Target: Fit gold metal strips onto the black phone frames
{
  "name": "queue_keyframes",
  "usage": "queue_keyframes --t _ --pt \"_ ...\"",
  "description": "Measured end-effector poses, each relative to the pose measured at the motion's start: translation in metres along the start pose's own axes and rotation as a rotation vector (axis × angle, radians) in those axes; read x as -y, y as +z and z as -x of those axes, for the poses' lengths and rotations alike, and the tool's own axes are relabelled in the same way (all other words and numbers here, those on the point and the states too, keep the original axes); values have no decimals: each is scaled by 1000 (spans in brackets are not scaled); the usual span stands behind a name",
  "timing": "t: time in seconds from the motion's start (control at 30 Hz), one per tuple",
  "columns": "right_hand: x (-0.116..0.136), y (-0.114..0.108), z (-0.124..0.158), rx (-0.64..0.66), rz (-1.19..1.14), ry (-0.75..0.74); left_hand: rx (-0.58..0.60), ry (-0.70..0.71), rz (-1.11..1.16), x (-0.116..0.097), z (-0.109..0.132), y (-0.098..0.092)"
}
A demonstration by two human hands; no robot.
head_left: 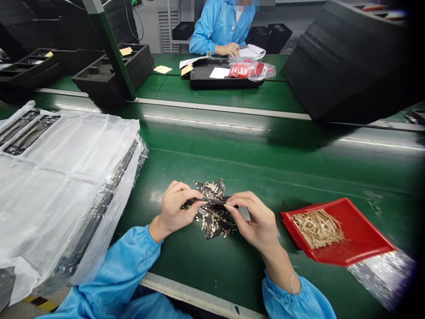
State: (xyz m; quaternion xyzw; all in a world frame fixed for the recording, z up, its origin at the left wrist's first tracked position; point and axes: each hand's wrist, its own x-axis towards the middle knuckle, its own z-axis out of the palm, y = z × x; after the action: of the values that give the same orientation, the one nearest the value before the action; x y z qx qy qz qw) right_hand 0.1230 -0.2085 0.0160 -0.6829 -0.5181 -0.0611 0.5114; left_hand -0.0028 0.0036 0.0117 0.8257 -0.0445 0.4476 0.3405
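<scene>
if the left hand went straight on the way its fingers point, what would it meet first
Probably the right hand, across the thin dark strip that both hands seem to pinch; the pile of small pieces looks lower, though depth is unclear.

Green bench [212, 155] leaves room beyond the pile [212, 220]; red tray [361, 230] blocks right, white-covered stack [66, 177] left.

Loose, bright blue sleeves [133, 250], faintly shiny and softly creased, puff out above gathered, matching blue cuffs [155, 235].
</scene>
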Motion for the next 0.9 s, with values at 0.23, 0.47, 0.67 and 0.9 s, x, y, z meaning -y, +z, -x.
queue_keyframes --t 0.23,0.47,0.67,0.9 --pt "3 7 1 -39 -53 45 -50 33 2 -2 1 -1" --pt "4 13 6 -98 -205 162 -78 66 -22 -8 -3 -3" --pt "5 11 9 98 -171 301 75 -42 53 -2 -5 -1" --pt "10 13 10 95 -199 442 126 -122 87 -1 -1 1"
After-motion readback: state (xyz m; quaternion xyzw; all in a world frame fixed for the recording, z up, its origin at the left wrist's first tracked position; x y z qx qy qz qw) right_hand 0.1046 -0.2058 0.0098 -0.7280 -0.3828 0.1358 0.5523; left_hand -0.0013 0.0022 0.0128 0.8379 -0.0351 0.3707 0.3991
